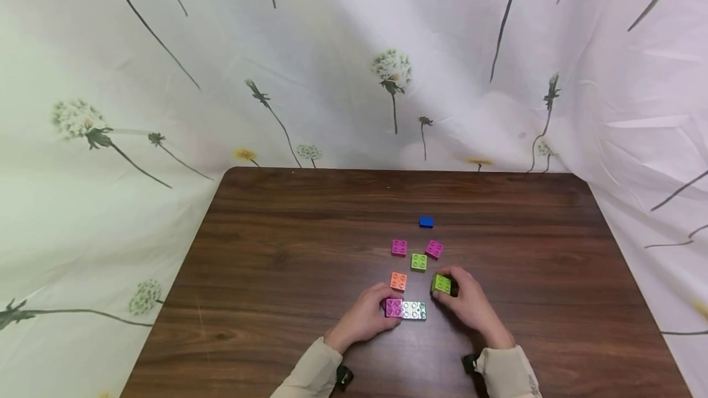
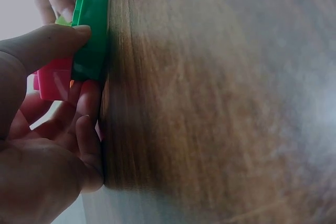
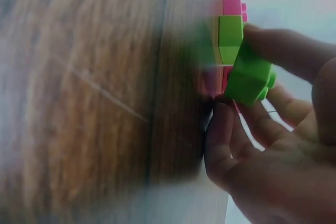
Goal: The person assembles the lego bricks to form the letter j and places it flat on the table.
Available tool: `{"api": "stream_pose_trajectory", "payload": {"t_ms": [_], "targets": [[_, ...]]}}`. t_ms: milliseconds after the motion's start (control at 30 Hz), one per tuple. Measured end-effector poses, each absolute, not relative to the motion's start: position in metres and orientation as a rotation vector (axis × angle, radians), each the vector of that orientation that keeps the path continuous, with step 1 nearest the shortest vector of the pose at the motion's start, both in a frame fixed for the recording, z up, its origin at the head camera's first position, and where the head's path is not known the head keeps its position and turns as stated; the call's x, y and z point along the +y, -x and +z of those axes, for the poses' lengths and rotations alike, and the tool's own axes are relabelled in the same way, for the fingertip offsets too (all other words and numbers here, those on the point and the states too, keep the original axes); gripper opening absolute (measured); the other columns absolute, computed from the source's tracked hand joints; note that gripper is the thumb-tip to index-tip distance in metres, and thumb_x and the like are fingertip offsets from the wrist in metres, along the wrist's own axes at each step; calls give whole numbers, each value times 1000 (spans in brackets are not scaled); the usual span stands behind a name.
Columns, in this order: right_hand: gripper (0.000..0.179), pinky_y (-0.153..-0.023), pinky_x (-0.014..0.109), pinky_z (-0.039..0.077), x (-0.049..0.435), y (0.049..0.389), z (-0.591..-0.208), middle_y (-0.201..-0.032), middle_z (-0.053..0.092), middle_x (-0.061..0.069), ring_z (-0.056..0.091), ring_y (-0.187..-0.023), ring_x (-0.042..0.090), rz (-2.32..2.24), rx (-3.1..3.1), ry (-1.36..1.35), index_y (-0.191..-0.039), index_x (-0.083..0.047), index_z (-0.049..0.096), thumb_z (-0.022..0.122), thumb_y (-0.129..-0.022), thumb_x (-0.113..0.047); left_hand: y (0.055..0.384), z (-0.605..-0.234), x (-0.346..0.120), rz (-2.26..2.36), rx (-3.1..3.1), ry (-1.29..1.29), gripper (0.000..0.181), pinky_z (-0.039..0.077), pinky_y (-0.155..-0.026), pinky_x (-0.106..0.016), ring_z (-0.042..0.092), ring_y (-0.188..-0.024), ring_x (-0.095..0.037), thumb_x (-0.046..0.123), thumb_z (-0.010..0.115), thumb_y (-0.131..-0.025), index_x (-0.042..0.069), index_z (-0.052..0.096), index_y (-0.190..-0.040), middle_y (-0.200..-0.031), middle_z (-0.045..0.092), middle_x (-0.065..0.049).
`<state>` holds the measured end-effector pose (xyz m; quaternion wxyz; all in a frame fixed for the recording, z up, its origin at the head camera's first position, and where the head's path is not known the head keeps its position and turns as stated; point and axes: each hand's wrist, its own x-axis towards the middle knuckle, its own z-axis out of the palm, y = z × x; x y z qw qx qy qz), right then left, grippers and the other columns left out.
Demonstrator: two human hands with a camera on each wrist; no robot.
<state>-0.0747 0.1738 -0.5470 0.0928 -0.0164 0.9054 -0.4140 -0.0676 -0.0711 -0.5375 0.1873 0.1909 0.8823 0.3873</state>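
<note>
My left hand (image 1: pixel 369 313) grips a long green building brick (image 2: pixel 93 35) with a magenta brick (image 1: pixel 394 308) stacked on its left end. In the left wrist view the thumb lies on the green brick's side, and fingers reach round the far side. Glare makes the green brick's studded top look pale in the head view. My right hand (image 1: pixel 470 300) pinches a lime green brick (image 3: pixel 249 74) between thumb and fingers, to the right of the green brick. That lime brick is tilted in the right wrist view.
Beyond the hands lie an orange brick (image 1: pixel 398 281), another lime brick (image 1: pixel 418 262), two magenta bricks (image 1: pixel 399 247) and a blue brick (image 1: pixel 426 222). All are on a dark wooden table (image 1: pixel 276 300). A white flowered cloth (image 1: pixel 332 78) hangs behind and beside it.
</note>
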Motion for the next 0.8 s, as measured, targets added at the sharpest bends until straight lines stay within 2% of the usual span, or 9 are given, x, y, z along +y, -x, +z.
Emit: {"api": "stream_pose_trajectory", "payload": {"t_ms": [233, 500, 800], "targets": [[41, -91, 42, 46, 173, 64, -548, -117, 62, 6, 57, -105, 20, -1318, 2663, 138, -123, -12, 60, 72, -84, -15, 68, -536, -73, 1087, 2484, -542, 32, 42, -77, -20, 51, -86, -3, 16, 79, -77, 13, 69, -107, -98, 59, 8], [39, -92, 39, 45, 171, 57, -546, -113, 62, -1, 56, -105, 16, -1352, 2562, 175, -117, -18, 63, 76, -80, -15, 67, -535, -72, 1081, 2481, -521, 33, 43, -80, -21, 52, -88, -3, 16, 79, -77, 14, 68, -108, -102, 61, 7], [38, -92, 37, 45, 168, 52, -545, -112, 62, -7, 57, -105, 17, -1350, 2488, 317, -114, -20, 63, 76, -79, -15, 67, -535, -71, 1099, 2471, -523, 34, 43, -78, -20, 51, -86, -2, 16, 79, -77, 13, 68, -108, -100, 60, 7]]}}
